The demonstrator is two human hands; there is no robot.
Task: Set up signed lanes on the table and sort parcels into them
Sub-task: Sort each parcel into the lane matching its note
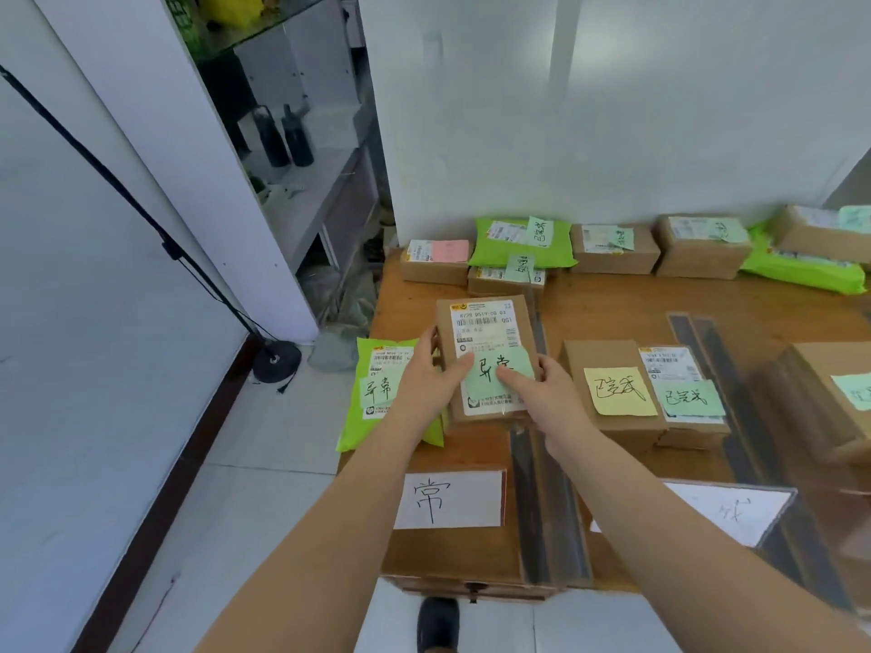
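Observation:
A flat brown cardboard parcel (pixel 488 322) with a shipping label and a green handwritten sticky note is held over the wooden table (pixel 608 304). My left hand (pixel 431 377) grips its left edge, thumb on the note. My right hand (pixel 542 388) grips its right edge. Under my left hand lies a green poly-bag parcel (pixel 377 402) with a green note. A white lane sign (pixel 450 499) lies at the near edge, and a second white sign (pixel 735 511) lies to the right. Dark tape strips (pixel 542 501) divide the lanes.
Brown boxes with a yellow note (pixel 620 391) and a green note (pixel 688 398) sit in the middle lane. Several boxes and green bags (pixel 523 242) line the wall at the back. The table's left edge drops to tiled floor beside a lamp stand base (pixel 275 360) and shelves.

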